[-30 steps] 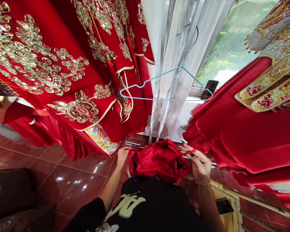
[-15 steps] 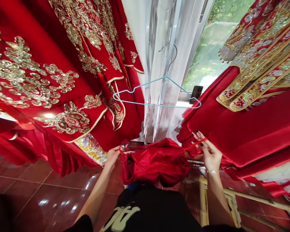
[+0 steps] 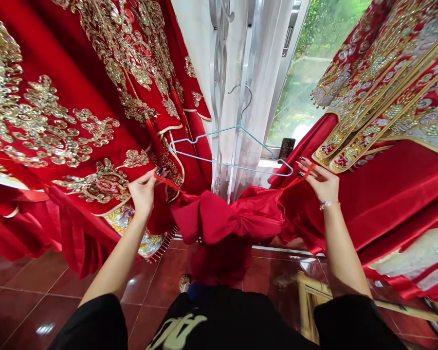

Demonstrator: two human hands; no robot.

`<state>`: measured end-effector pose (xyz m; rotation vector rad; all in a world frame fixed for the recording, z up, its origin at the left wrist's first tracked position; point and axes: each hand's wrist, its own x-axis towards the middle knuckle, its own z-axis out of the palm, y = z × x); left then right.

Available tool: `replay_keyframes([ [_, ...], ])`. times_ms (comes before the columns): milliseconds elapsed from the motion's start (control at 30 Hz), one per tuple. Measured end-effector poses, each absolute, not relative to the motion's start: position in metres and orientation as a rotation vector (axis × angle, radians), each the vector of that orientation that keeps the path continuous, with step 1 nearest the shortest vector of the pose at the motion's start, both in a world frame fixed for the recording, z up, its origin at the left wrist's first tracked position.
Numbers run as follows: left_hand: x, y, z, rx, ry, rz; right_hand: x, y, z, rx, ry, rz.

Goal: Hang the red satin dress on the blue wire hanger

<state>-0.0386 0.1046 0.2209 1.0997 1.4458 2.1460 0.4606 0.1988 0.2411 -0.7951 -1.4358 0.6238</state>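
Observation:
A red satin garment (image 3: 226,214), gathered at its middle, hangs in front of me between my hands. My left hand (image 3: 143,190) pinches a thin red strap (image 3: 173,184) at its left end. On the other side, my right hand (image 3: 321,181) grips the matching strap (image 3: 295,181), with some fingers extended. Both straps are pulled taut outward. Just beyond the garment hangs a light blue wire hanger (image 3: 229,127) with a silver hook; neither hand touches it. The lower part of the garment drops toward my feet and is blurred.
Red robes with gold beading (image 3: 58,116) hang close on the left. Another embroidered red outfit (image 3: 379,116) hangs on the right. White metal rack bars (image 3: 241,73) stand ahead, with a phone (image 3: 286,149) by the window. A wooden stool (image 3: 310,301) stands low right on the tiled floor (image 3: 160,287).
Both hands have risen, the left also moving outward, lifting the garment by its straps. The bunched garment has opened out and hangs down. The view has shifted slightly.

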Motion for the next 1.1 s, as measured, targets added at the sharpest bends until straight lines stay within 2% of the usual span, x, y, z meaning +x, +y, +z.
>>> replay_keyframes([
  [300, -0.049, 0.143, 0.262, 1.089, 1.382, 2.121, 0.436, 0.2, 0.297, -0.875, -1.829, 0.791],
  [700, -0.034, 0.136, 0.258, 1.073, 1.388, 2.101, 0.443, 0.22, 0.272, -0.855, -1.68, 0.911],
  [1000, -0.029, 0.13, 0.261, 1.215, 1.45, 2.035, 0.404, 0.225, 0.314, -0.833, -1.987, 0.968],
  [1100, -0.027, 0.124, 0.259, 1.289, 1.493, 2.008, 0.401, 0.224, 0.32, -0.954, -2.072, 0.85],
])
